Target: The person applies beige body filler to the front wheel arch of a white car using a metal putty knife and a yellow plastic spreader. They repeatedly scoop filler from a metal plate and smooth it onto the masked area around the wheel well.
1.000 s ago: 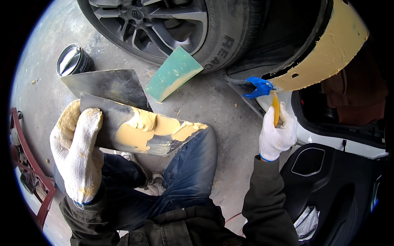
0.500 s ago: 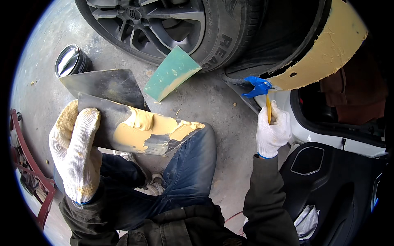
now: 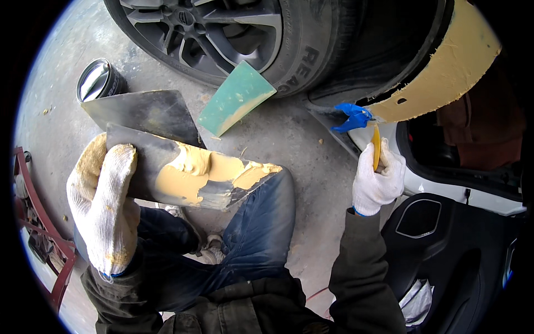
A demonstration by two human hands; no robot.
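My left hand [image 3: 108, 217], in a stained white knit glove, is closed on the edge of a dark putty board [image 3: 146, 158]. Thick yellow body filler [image 3: 181, 179] lies across the board, which is above my left knee. A second dark sheet [image 3: 150, 114] sits behind it; whether my hand also holds that one is hidden. White-gloved too, my right hand [image 3: 378, 183] pinches a thin yellow putty spreader [image 3: 376, 146]. The spreader's upper end is close to the lower end of a curved car panel [image 3: 439, 78] coated in yellow filler, beside crumpled blue tape [image 3: 353, 117].
A car wheel [image 3: 222, 33] stands ahead, with a green sheet [image 3: 236, 97] by its tyre. At the left, an open can [image 3: 100, 80] rests on the concrete floor. The open car door [image 3: 439, 245] lies to my right. A red metal frame [image 3: 47, 217] is at far left.
My right hand has shifted slightly right and toward me, and the spreader has turned with it, away from the blue tape. My left hand holds the board as before.
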